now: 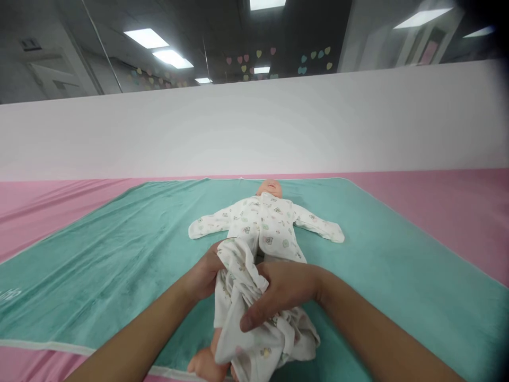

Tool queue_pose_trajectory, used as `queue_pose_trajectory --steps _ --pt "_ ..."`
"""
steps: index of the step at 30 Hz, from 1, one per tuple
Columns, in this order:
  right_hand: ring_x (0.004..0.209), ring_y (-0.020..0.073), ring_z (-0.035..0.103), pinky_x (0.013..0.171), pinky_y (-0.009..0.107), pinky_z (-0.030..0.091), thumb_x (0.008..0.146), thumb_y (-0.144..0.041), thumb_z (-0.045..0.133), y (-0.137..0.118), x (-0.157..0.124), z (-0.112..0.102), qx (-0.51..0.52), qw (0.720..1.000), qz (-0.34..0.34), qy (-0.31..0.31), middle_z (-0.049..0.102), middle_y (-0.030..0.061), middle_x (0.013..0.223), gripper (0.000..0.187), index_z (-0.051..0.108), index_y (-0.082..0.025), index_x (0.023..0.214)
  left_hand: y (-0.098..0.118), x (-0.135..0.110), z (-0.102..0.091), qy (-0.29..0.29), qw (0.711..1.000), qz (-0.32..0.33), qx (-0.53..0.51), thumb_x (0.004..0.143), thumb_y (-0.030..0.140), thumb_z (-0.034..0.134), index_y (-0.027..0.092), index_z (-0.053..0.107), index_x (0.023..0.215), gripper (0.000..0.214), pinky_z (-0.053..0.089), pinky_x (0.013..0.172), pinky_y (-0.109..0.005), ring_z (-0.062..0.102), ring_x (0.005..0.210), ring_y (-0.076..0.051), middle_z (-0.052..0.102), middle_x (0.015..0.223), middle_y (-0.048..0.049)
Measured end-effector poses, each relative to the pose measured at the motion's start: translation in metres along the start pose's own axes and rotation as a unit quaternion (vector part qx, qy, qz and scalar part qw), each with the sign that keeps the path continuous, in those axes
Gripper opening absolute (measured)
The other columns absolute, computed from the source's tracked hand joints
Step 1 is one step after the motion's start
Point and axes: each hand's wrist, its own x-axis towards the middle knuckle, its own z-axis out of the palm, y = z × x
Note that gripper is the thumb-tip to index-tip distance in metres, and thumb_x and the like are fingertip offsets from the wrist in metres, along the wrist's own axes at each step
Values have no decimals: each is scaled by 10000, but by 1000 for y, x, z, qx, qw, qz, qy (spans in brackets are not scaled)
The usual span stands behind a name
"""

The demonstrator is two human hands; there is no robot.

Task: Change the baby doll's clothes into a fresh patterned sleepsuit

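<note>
At six o'clock from the patterned jacket (274, 225) of a baby doll (270, 188) laid on a teal blanket (397, 286), a bunched printed baby garment (258, 353) is grasped by the left hand (209, 271) at its ten o'clock and the right hand (288, 284) at one.

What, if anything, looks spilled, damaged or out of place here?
Nothing looks spilled or damaged. Only creasing stands out: the green cloth is rumpled toward the left, and the printed white fabric is bunched unevenly between the left hand and right hand, which seems natural for held cloth.
</note>
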Motion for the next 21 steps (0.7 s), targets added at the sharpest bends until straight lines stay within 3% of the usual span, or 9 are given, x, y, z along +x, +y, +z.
queue_pose_trajectory --steps 5,9,13,17,21 --pt "864 213 594 773 331 479 548 -387 788 13 3 8 140 985 -53 90 659 46 900 451 676 -204 945 9 -3 5 -12 992 -5 122 676 158 677 136 655 804 132 443 615 -207 529 683 -128 597 728 -15" --pt "844 208 603 805 365 472 670 -405 719 15 9 19 316 927 -136 149 650 80 924 466 626 -154 1052 17 -8 10 -67 977 11 201 771 307 605 152 660 936 233 451 701 -252 534 745 -155 628 837 -35" --pt "771 183 597 742 329 483 729 -428 665 10 12 26 369 898 -161 178 649 86 878 421 629 -132 1027 16 -9 9 -54 961 -10 273 685 212 691 151 672 938 261 442 671 -229 542 759 -162 639 838 -25" --pt "754 172 585 697 301 471 743 -440 647 5 10 27 309 926 -125 180 642 70 840 390 633 -147 999 9 -8 3 -24 991 -12 132 696 219 675 143 660 1012 325 468 734 -297 591 805 -210 662 886 -70" --pt "830 191 580 703 292 460 641 -384 743 -1 4 22 170 978 -60 106 634 42 872 345 650 -177 902 7 -7 -1 -19 1000 -4 -18 629 132 666 124 687 932 304 492 722 -315 620 782 -228 678 862 -89"
